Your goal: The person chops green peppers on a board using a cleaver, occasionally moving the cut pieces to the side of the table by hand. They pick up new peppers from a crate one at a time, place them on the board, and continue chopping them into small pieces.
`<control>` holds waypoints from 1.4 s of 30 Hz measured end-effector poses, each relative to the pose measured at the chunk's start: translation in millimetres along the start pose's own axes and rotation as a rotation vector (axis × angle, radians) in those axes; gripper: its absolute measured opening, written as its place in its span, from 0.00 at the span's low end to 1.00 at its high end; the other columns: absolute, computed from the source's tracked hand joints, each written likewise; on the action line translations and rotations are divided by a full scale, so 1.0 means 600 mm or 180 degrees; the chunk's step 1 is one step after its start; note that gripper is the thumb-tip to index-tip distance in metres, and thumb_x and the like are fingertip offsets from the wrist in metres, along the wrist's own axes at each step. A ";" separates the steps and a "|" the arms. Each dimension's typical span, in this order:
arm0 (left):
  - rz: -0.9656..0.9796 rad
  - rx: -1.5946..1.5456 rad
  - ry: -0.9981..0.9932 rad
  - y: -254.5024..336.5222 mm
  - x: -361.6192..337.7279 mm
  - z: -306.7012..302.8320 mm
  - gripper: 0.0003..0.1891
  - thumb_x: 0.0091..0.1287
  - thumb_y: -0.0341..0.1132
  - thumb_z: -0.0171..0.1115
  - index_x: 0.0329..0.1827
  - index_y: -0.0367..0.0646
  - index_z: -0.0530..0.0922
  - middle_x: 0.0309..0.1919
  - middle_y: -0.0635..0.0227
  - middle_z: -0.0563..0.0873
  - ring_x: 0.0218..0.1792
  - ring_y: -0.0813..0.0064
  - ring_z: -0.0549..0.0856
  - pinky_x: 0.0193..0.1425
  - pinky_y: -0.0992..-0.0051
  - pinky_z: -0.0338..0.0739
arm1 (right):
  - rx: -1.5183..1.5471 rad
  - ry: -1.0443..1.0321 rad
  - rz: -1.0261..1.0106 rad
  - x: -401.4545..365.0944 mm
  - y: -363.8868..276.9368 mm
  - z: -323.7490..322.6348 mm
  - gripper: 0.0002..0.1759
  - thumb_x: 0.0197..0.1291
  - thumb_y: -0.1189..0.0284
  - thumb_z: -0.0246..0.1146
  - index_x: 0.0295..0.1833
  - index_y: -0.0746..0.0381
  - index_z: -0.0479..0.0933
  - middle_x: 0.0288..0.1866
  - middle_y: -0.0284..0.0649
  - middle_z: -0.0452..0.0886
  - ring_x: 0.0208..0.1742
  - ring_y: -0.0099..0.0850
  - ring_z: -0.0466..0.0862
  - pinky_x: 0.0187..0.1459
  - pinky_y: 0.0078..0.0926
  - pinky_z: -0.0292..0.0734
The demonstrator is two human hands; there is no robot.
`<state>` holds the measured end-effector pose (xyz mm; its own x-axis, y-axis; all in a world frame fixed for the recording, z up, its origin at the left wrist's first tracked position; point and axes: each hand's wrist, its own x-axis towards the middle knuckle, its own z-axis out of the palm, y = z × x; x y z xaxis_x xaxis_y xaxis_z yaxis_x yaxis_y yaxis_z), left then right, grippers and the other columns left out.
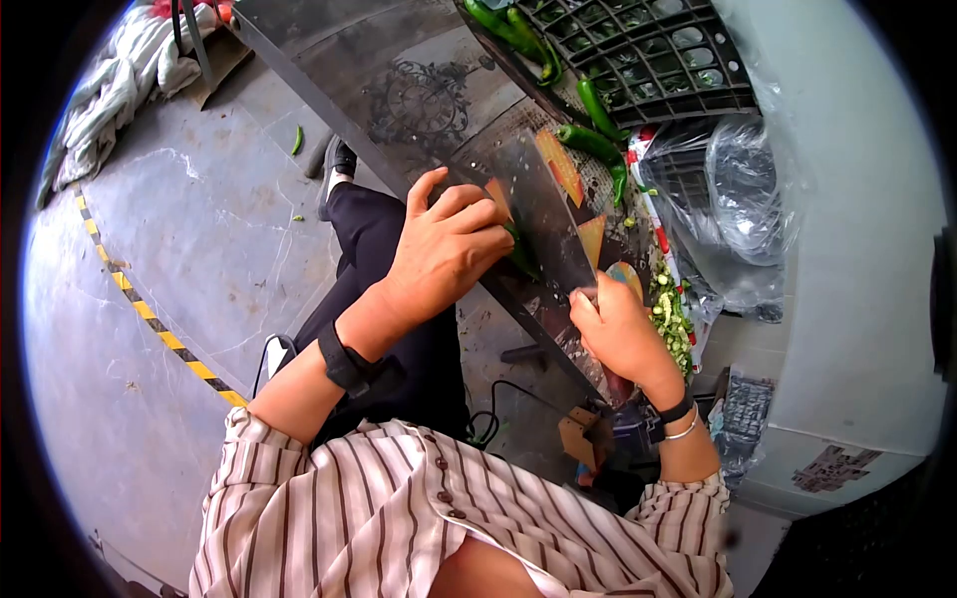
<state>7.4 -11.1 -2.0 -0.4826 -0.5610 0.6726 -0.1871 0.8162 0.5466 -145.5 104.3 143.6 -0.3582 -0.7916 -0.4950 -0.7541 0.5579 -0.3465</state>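
My right hand (620, 329) is closed around the handle of a broad-bladed cleaver (551, 214). The blade points away from me over a patterned board or mat on the dark table. Across from it, my left hand (449, 239) has its fingers curled over a green chili pepper (521, 254), with part of the pepper showing between the fingertips and the blade. Whole green chili peppers (595, 147) lie beyond the cleaver. A pile of chopped green pepper (672, 319) sits to the right of my right hand.
A black plastic crate (688, 60) stands at the table's far right, beside clear plastic wrapping (743, 189). The table's metal edge (334, 110) runs diagonally near my legs. One green pepper (298, 140) lies on the floor, and cloth (130, 90) is heaped at the upper left.
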 end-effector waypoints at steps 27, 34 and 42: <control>0.0020 -0.0113 0.0041 -0.001 -0.001 0.003 0.07 0.54 0.36 0.72 0.35 0.55 0.85 0.41 0.80 0.80 0.53 0.75 0.78 0.72 0.57 0.58 | 0.0452 0.0297 -0.0117 -0.015 0.015 0.030 0.11 0.66 0.72 0.57 0.35 0.71 0.71 0.21 0.49 0.77 0.20 0.39 0.78 0.26 0.38 0.71; 0.0035 -0.0102 0.0035 -0.002 -0.003 0.002 0.07 0.54 0.37 0.73 0.35 0.56 0.84 0.40 0.80 0.80 0.53 0.75 0.78 0.72 0.57 0.59 | 0.0673 0.0433 -0.0211 -0.010 0.027 0.020 0.11 0.68 0.71 0.57 0.35 0.68 0.72 0.18 0.38 0.75 0.16 0.26 0.76 0.21 0.30 0.69; -0.0001 -0.0161 0.0066 -0.001 -0.002 0.002 0.07 0.53 0.36 0.73 0.34 0.55 0.84 0.40 0.80 0.80 0.53 0.75 0.78 0.72 0.57 0.59 | 0.0891 0.0181 0.0062 -0.023 0.006 0.019 0.10 0.69 0.72 0.57 0.36 0.67 0.72 0.18 0.36 0.75 0.15 0.24 0.74 0.20 0.28 0.67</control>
<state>7.2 -10.7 -4.0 -0.4646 -0.5645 0.6823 -0.1435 0.8083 0.5710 -137.3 120.1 140.2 -0.4076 -0.7883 -0.4609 -0.5683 0.6141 -0.5477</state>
